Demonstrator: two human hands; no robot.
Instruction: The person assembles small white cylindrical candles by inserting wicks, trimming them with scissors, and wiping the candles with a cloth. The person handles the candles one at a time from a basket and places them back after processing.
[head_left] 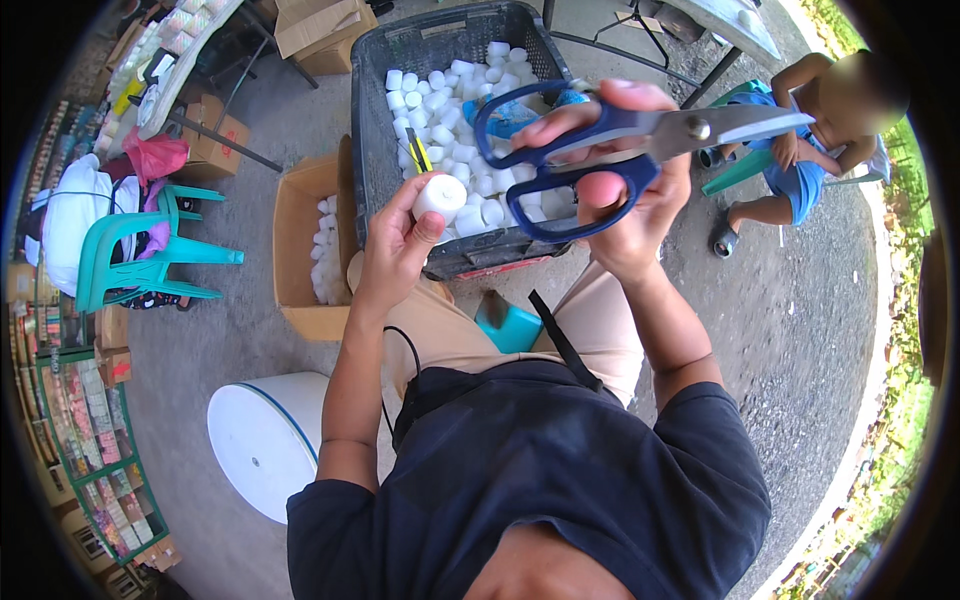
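The person's dark navy shirt (530, 490) fills the lower middle, nearest the lens, with tan trousers (470, 330) above it. From it the left forearm rises toward 11 o'clock, where the left hand (395, 245) pinches a small white cylindrical plastic piece (440, 196) between thumb and fingertips, fingers curled narrowly around it. At 1 o'clock from that piece, the right hand (625, 200) grips a pair of blue-handled steel scissors (600, 150), thumb and fingers threaded through the loops; the blades point toward 3 o'clock and look shut or nearly so. Behind both hands, at 12 o'clock, stands a dark grey plastic crate (375, 110) heaped with many more white cylinders. Just beside the crate, at 9 o'clock from the left hand, an open brown cardboard box (300, 220) holds further white pieces. A white round bucket (265, 440) sits at 8 o'clock, a teal plastic chair (140, 260) at 9 o'clock. Another person sits at 2 o'clock, well apart.
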